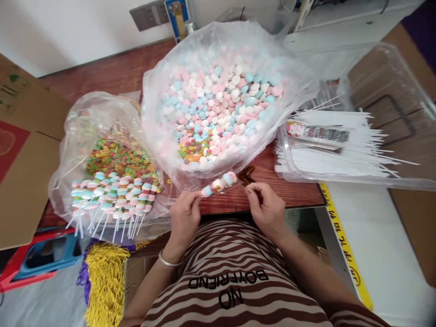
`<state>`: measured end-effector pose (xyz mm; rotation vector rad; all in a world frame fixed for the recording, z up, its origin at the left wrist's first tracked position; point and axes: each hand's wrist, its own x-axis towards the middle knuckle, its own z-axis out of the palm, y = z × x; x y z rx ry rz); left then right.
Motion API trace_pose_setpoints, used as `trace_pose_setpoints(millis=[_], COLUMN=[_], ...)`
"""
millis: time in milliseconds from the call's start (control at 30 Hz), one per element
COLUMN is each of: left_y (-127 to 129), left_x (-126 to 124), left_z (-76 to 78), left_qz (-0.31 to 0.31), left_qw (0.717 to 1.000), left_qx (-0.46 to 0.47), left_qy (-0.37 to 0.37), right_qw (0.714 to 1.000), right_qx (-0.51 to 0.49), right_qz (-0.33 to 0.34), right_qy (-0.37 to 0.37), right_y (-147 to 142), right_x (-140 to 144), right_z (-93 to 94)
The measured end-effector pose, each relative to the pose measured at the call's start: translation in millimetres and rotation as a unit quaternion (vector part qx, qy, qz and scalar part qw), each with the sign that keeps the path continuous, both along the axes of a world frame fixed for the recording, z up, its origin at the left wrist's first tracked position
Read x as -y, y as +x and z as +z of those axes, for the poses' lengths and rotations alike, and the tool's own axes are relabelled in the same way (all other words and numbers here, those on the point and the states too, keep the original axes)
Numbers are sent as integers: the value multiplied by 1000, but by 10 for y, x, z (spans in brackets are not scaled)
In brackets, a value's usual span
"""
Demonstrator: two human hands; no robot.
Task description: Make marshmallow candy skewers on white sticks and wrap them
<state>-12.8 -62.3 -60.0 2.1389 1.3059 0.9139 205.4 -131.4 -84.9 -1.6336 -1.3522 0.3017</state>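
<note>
Pastel marshmallow skewer point(220, 183) pinched at its lower end by left hand point(184, 213), tilted over wooden desk point(289, 193) edge, just below big clear bag of marshmallows point(218, 97). Stick itself hard to make out. Right hand point(267, 209) fingertips pressed together on something too small to tell. Finished skewers point(112, 195) half veiled under plastic at left; white sticks point(340, 145) in clear tray, blurred by its wall.
</note>
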Motion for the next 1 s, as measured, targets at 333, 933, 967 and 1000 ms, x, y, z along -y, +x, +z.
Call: trace_pose_setpoints(millis=[333,933,967,1000], left_y=[266,260,264,266], left_x=[104,11,23,36], left_z=[-143,-133,-157,-181], left_qz=[-9,30,24,19], left_qw=[972,994,996,997], left_qx=[-104,101,84,67], left_qy=[211,-28,-2,25], right_qw=[920,939,934,929], right_qx=[-363,-290,-306,-317], right_qz=[121,121,120,120], right_qy=[-81,-138,-142,-146], right_y=[-516,-511,-519,-526], right_x=[-289,-224,-240,-255], right_z=[123,160,156,150])
